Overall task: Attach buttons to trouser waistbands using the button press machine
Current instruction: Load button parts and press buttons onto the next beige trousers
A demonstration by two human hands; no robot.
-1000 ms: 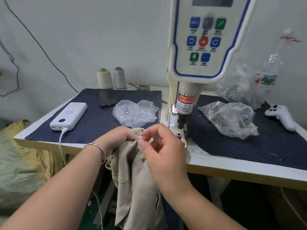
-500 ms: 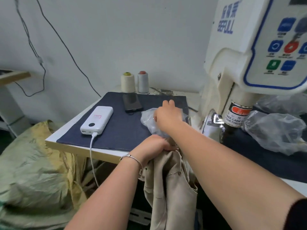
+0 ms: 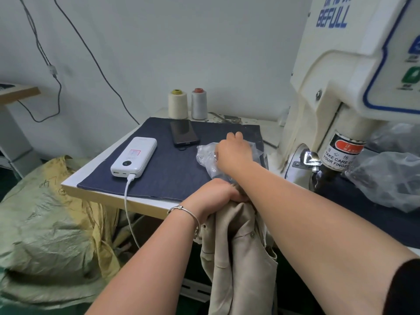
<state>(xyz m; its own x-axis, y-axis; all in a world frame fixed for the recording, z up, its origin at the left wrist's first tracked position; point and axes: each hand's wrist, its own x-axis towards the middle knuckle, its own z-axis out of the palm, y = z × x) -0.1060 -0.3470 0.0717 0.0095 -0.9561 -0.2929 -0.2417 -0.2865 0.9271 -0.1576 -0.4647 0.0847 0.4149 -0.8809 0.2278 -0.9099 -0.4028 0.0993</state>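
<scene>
Reaching across my body, I have my right hand (image 3: 234,153) down on the clear bag (image 3: 205,153) of buttons on the denim mat (image 3: 168,171); two fingertips (image 3: 231,135) show past the knuckles, but I cannot tell whether the hidden fingers pinch a button or just feel through the plastic. My left hand (image 3: 213,196) grips the beige trousers (image 3: 236,251) bunched at the waistband, at the table (image 3: 145,204) edge, the legs hanging below. I judge this the fetch step: a button is being picked before anything goes under the press (image 3: 341,110), which stands just right of the bag with its head over the die. Next I need one single button out of the bag, then the waistband laid flat under the head, fingers kept clear. A phone (image 3: 184,133), power bank (image 3: 135,156) and two thread cones (image 3: 188,104) sit farther back.
</scene>
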